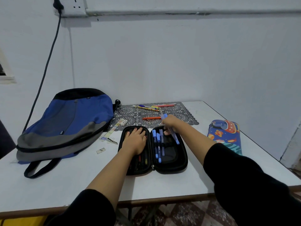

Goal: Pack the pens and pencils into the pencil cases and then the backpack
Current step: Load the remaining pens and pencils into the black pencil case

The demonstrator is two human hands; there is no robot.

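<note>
A black pencil case (172,163) lies open on the white table. My left hand (135,140) rests flat on its left half, over pencils there. My right hand (170,123) holds a blue pen (175,137) slanted over the right half, where three blue pens (158,146) sit under an elastic band. On the lace mat (184,116) behind lie an orange pencil (150,118) and several more pens and pencils (151,107). A blue and grey backpack (68,123) lies on the left. A colourful space-print pencil case (225,134) lies shut on the right.
A white eraser (123,122), a ruler (112,130) and small scraps (101,150) lie between the backpack and the black case. A cable (47,66) hangs from a wall socket down behind the backpack. The table's front edge (162,199) is near me.
</note>
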